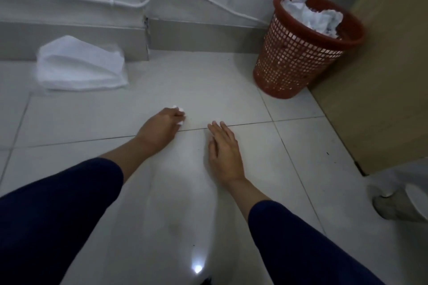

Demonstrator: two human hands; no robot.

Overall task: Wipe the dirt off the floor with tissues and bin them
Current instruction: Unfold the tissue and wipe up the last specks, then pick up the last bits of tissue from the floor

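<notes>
Head view: left hand [162, 126] pressed to the tiled floor [231, 90], its grip closed on a crumpled tissue [181, 115]; right hand [223, 148] flat on the floor just beside, fingers spread, holding nothing; tissue pack [80, 65] against the skirting; red mesh bin [301, 46], in the corner, holds crumpled tissues [310, 15].

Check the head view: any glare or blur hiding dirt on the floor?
Head view: dim light; one bright glare spot on the floor near the bottom edge; bin and tissue pack slightly soft; wide-angle bending at the edges; small dark specks visible at right.
</notes>
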